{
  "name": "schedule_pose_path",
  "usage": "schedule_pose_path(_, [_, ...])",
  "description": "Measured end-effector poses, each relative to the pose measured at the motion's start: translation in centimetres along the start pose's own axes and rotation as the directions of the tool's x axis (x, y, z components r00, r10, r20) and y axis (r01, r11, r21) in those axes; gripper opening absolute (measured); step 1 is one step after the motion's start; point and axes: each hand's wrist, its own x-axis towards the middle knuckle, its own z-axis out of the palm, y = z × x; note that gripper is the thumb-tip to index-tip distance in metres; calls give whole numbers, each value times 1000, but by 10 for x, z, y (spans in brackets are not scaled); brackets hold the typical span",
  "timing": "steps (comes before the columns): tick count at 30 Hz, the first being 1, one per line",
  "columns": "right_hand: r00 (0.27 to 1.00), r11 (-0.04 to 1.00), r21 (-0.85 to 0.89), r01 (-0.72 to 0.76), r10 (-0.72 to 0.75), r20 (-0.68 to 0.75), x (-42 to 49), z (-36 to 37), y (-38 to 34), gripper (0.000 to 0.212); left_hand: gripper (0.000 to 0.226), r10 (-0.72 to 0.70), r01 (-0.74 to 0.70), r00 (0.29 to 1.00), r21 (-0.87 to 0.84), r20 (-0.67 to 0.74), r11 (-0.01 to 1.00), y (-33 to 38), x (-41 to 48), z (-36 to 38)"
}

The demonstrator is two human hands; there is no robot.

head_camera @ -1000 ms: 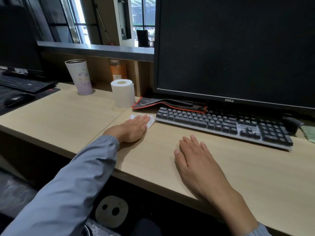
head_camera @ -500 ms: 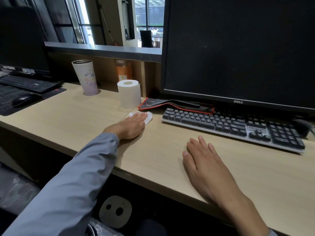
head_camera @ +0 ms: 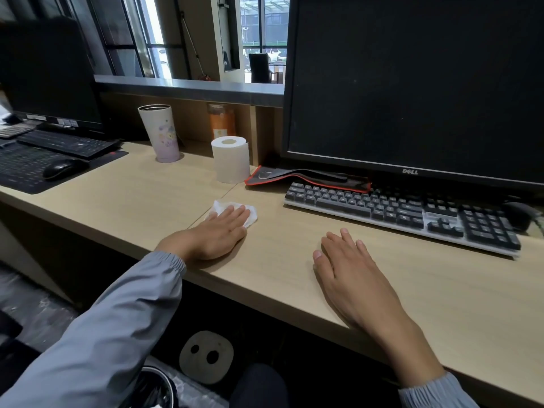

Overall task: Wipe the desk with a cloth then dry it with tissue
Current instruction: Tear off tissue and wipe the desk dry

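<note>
My left hand (head_camera: 216,234) lies flat on a crumpled white tissue (head_camera: 250,214) and presses it onto the light wooden desk (head_camera: 141,201), just left of the keyboard. Its fingers are straight, and the tissue's edges stick out beyond the fingertips. My right hand (head_camera: 350,269) rests palm down on the bare desk near the front edge, fingers spread and holding nothing. A white tissue roll (head_camera: 231,159) stands upright behind the left hand. A green cloth edge (head_camera: 540,223) shows at the far right edge of the view.
A dark keyboard (head_camera: 403,212) lies under a large Dell monitor (head_camera: 412,83), with a folded black-and-red pad (head_camera: 306,176) behind it and a mouse (head_camera: 518,214) at its right. A pale tumbler (head_camera: 160,132) and orange bottle (head_camera: 222,120) stand at the back. Second keyboard (head_camera: 67,144) and mouse (head_camera: 63,167) far left.
My left hand has slid the tissue slightly back towards me over the desk. The right hand has stayed flat in place. The view has shifted a little.
</note>
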Motion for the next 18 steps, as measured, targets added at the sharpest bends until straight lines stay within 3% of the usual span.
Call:
schedule_pose_path(6, [997,997,58,-48,51,-57,-3,0,-2,51,61,50,-51,999,15,19,999,46,-17,14])
schedule_pose_path(18, [978,972,199,-125,154,-140,-9,-13,0,51,66,232,-232,973,66,7,971,151,-33,50])
